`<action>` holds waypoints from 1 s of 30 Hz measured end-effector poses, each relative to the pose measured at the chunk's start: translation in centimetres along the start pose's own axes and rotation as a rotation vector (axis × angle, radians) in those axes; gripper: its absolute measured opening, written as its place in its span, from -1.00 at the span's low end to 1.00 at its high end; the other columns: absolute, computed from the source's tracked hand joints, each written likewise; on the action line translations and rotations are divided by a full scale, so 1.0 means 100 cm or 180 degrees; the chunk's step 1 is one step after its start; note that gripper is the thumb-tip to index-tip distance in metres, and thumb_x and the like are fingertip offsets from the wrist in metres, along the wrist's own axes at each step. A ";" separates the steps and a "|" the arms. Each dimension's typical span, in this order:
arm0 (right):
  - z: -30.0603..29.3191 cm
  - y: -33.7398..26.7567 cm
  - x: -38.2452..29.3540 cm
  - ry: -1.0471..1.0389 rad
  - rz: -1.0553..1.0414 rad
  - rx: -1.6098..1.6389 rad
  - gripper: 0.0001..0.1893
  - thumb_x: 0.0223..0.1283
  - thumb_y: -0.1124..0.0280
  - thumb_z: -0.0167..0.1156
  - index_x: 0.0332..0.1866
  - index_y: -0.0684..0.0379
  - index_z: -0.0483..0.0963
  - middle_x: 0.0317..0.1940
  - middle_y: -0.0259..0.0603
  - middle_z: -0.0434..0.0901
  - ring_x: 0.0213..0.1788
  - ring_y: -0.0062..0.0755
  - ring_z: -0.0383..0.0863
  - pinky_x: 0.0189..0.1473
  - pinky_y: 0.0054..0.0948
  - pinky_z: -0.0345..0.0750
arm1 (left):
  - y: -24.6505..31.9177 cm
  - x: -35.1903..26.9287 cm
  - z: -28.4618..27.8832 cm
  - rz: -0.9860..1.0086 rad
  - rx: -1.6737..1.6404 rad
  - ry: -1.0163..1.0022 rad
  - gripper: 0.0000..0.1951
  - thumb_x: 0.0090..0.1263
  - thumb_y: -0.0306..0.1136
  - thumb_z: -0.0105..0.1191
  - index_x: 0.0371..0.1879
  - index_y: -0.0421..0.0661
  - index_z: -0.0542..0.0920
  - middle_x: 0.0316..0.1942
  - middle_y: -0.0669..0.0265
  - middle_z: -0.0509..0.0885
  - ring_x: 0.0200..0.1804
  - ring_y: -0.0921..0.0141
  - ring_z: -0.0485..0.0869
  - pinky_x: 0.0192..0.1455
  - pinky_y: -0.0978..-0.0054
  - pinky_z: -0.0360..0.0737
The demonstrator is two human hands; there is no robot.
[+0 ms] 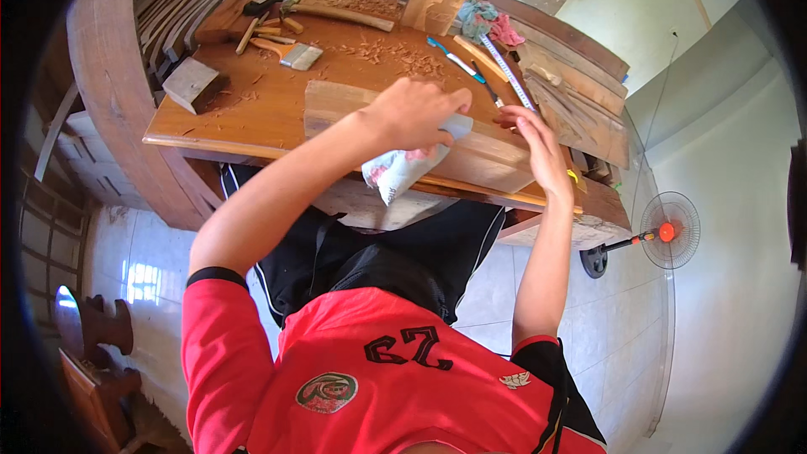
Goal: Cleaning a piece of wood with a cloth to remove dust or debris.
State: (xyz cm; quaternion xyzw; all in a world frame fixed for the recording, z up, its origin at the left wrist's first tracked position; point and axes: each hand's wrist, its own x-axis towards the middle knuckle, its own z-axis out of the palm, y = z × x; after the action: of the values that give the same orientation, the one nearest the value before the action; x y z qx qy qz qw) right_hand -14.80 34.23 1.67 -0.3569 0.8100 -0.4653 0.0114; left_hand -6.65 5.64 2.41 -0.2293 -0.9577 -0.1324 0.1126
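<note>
A long, pale wooden block [485, 161] lies along the near edge of the wooden table [252, 120], directly before me. My left hand [419, 110] is over its middle, fingers bent around a folded white and light-blue sheet [403, 173] with red print and some writing. Part of the sheet hangs over the block's near side; whether it is paper or sandpaper I cannot tell. At the right end of the block is my right hand [536, 145], fingers extended and slightly apart, grasping nothing. The hand covers part of that end, so the exact contact is hidden.
Behind the block lie a paintbrush [302, 55], a hammer [343, 16], a toothbrush [460, 63], a ruler-like strip [507, 72] and wood shavings [416, 62]. A wood block [191, 83] sits left. Boards [580, 107] and rags [479, 19] are at right; a fan [666, 232] stands beyond.
</note>
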 end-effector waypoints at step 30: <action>0.010 -0.003 -0.002 0.0155 -0.0125 -0.0760 -0.16 0.67 -0.47 -0.26 0.69 -0.02 0.30 0.37 -0.05 0.70 0.41 -0.08 0.67 0.50 -0.12 0.47 | -0.019 0.006 -0.015 0.0393 0.0175 -0.0063 -0.17 0.36 -0.08 0.48 0.60 0.05 0.40 -0.04 -0.03 0.85 0.08 -0.07 0.82 0.20 -0.05 0.73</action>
State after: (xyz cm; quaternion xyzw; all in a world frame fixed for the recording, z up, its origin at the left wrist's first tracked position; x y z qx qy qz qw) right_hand -14.08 33.50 1.22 -0.3601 0.8525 -0.3741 -0.0599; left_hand -7.82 3.83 3.57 -0.2860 -0.9461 -0.0966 0.1173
